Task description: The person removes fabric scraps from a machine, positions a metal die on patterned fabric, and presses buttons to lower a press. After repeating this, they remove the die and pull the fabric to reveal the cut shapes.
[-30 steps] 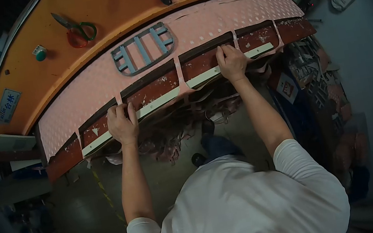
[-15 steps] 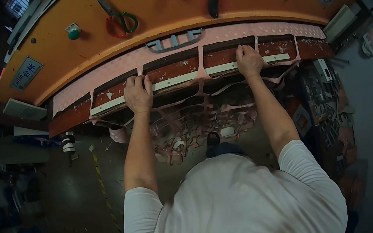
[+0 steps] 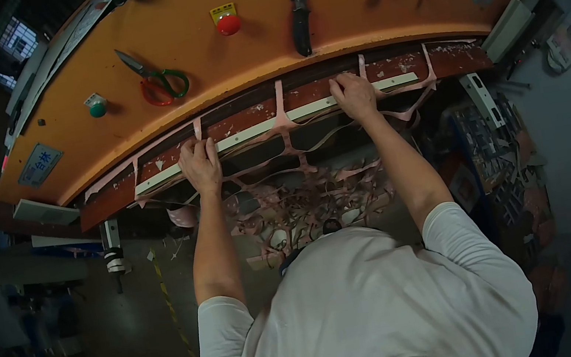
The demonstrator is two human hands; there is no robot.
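Both your left hand (image 3: 199, 164) and right hand (image 3: 354, 95) clamp the pink webbing (image 3: 284, 122) (thin strips); yank unevenly and it could tear

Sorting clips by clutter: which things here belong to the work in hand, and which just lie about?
In hand: left hand and right hand on the pink cut-out sheet, at the white strip.
Lying about: scissors, black knife, red button.

We have drawn the pink sheet (image 3: 280, 108) almost wholly off the bench: only thin strips of it cross the front edge now. The grey grid die that lay on it is gone. Our left hand (image 3: 200, 166) and right hand (image 3: 354, 95) sit lower
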